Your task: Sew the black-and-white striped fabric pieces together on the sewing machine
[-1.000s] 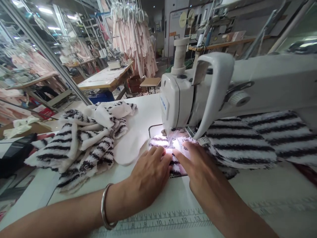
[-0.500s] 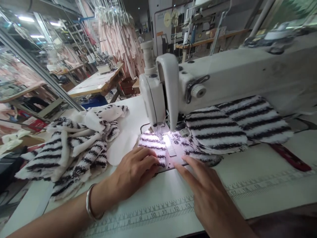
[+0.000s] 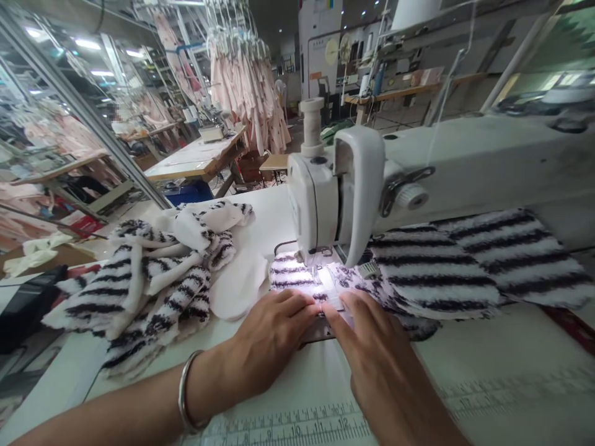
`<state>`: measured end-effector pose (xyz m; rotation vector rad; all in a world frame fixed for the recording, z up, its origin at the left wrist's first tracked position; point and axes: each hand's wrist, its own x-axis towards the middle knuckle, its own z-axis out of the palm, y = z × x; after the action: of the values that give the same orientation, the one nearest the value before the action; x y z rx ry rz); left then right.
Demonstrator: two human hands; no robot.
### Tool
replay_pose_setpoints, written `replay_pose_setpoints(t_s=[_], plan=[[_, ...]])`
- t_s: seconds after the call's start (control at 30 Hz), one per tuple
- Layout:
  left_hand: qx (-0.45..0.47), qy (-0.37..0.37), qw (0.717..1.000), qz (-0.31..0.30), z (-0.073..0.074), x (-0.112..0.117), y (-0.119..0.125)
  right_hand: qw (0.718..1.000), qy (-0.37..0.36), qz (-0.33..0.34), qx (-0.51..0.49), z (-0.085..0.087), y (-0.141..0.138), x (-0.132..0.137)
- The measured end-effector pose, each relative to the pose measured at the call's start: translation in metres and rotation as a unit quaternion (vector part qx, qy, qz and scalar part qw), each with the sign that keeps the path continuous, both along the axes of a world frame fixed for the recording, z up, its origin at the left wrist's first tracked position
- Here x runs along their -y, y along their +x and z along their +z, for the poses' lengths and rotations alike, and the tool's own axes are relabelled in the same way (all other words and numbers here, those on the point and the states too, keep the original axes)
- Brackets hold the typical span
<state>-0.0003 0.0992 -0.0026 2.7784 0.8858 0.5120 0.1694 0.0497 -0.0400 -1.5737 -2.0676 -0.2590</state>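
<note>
Fleece [image 3: 290, 275], black-and-white striped, lies under our fingertips and runs on beneath the sewing machine [image 3: 316, 204]; our left hand [image 3: 269, 341] and right hand [image 3: 376, 365] press flat, fingers extended, clasping nothing. We judge it soft, light and stretchy, best held by flat pressure near its edge.

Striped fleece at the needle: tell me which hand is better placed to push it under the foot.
Probably the right hand: its fingertips lie on the striped fleece straight before the presser foot; the left hand presses beside.
</note>
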Motion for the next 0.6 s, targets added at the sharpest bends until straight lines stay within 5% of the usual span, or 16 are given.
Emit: replay_pose_setpoints(t_s=[0.23,0.4,0.6], plan=[[-0.038,0.038,0.999,0.009,-0.013,-0.019,-0.006,1.000,-0.011,0.020,0.004,0.013,-0.001,-0.018],[-0.025,0.080,0.996,0.004,-0.025,-0.036,-0.011,1.000,0.027,-0.001,0.006,-0.004,-0.002,-0.002],[-0.033,0.159,0.987,0.021,-0.021,-0.044,-0.016,0.997,0.070,-0.016,-0.016,-0.021,0.004,0.015]])
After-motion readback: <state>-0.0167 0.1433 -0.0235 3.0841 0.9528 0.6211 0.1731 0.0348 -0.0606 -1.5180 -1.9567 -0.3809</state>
